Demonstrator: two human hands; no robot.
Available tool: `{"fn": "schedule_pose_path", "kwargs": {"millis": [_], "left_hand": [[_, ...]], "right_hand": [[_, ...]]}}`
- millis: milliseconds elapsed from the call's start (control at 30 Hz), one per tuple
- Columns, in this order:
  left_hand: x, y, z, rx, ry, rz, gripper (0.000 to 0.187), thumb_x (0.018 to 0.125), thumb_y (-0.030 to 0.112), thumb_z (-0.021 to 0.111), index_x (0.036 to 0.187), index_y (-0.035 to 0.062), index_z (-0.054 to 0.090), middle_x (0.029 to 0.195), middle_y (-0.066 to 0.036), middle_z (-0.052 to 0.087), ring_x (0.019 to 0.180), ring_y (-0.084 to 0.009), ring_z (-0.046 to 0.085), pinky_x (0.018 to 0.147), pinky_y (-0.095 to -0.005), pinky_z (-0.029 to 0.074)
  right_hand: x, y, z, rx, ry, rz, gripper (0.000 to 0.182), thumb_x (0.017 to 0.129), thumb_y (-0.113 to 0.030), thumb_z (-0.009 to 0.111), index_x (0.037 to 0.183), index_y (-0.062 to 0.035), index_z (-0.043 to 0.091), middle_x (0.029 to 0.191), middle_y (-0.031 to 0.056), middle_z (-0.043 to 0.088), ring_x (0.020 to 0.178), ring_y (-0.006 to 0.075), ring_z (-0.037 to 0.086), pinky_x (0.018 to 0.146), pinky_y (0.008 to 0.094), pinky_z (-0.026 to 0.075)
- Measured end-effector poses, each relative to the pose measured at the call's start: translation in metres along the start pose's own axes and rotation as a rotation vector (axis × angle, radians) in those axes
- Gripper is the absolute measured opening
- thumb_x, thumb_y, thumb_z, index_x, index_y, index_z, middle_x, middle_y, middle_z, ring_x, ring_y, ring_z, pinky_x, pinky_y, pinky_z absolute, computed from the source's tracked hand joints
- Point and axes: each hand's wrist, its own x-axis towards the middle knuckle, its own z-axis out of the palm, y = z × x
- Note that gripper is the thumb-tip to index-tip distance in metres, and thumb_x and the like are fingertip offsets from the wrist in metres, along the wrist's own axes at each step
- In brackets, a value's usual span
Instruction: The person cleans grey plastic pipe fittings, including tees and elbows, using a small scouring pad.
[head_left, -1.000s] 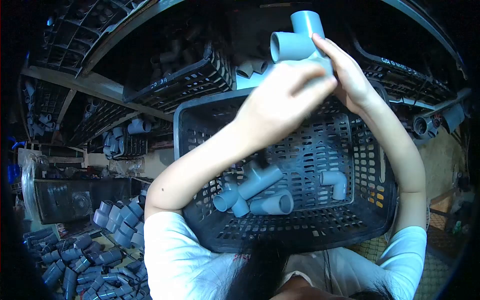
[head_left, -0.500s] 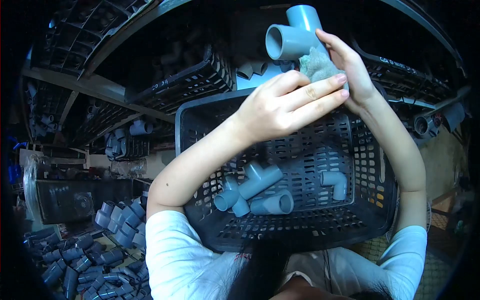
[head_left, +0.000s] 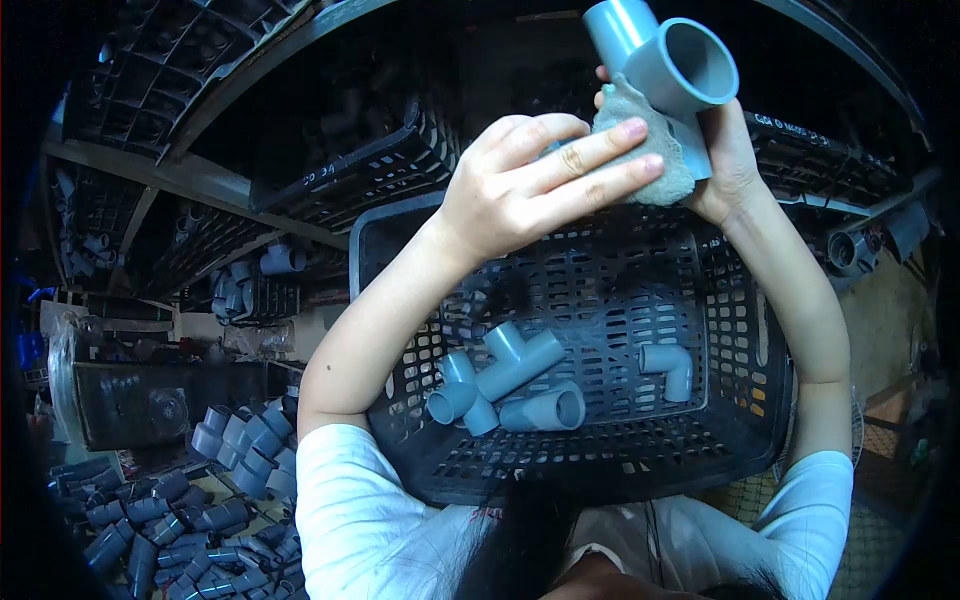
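Note:
A large grey pipe tee (head_left: pixel 650 60) is held up above the far edge of a black basket (head_left: pixel 590 476). My right hand (head_left: pixel 732 160) grips it from the right, partly behind it. My left hand (head_left: pixel 545 180) presses a grey-green cloth (head_left: pixel 640 150) against its near side, fingers stretched over the cloth. Inside the basket lie a smaller grey tee (head_left: pixel 519 362), a grey fitting (head_left: pixel 463 392) touching it, a grey reducer-like piece (head_left: pixel 544 408) and, to the right, a grey elbow (head_left: pixel 670 370).
Many grey fittings (head_left: pixel 180 530) are heaped at the lower left. Dark crates (head_left: pixel 360 165) stand on metal racks at the upper left, with another crate (head_left: pixel 820 155) at the upper right. More fittings (head_left: pixel 850 252) sit at the right.
The large tee has turned, so its open end now faces right. My left hand and the cloth have shifted slightly left. My right hand has moved further behind the tee.

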Motion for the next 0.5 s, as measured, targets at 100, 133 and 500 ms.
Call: {"fn": "schedule_pose_path", "kwargs": {"millis": [100,133,500], "left_hand": [[0.001,-0.005,-0.003,0.048,0.013,0.009,0.039,0.077,0.015,0.08,0.117,0.0189,0.077,0.119,-0.002,0.075,0.089,-0.0153,0.067,0.072,-0.0259,0.053],[0.002,-0.007,-0.005,0.076,0.016,0.022,0.038,0.077,0.014,0.08,0.115,0.0179,0.078,0.117,-0.003,0.075,0.089,-0.0157,0.068,0.072,-0.0261,0.054],[-0.006,-0.01,-0.01,0.043,-0.074,-0.146,0.054,0.073,-0.002,0.074,0.126,0.0063,0.07,0.126,-0.014,0.07,0.067,-0.016,0.067,0.062,-0.027,0.055]], "right_hand": [[-0.002,0.0,0.031,-0.229,0.143,-0.005,0.073,0.104,-0.062,0.026,0.154,-0.0097,0.033,0.145,0.0191,0.052,0.125,0.0318,0.061,0.097,0.0475,0.059],[0.004,0.004,0.03,-0.078,0.085,0.017,0.07,0.104,-0.062,0.027,0.154,-0.0136,0.034,0.145,0.0192,0.051,0.127,0.0326,0.059,0.099,0.0487,0.058],[-0.005,-0.006,0.032,-0.04,0.052,0.154,0.076,0.099,-0.068,0.037,0.138,-0.0046,0.048,0.122,0.0164,0.064,0.1,0.0267,0.071,0.076,0.0455,0.064]]}}
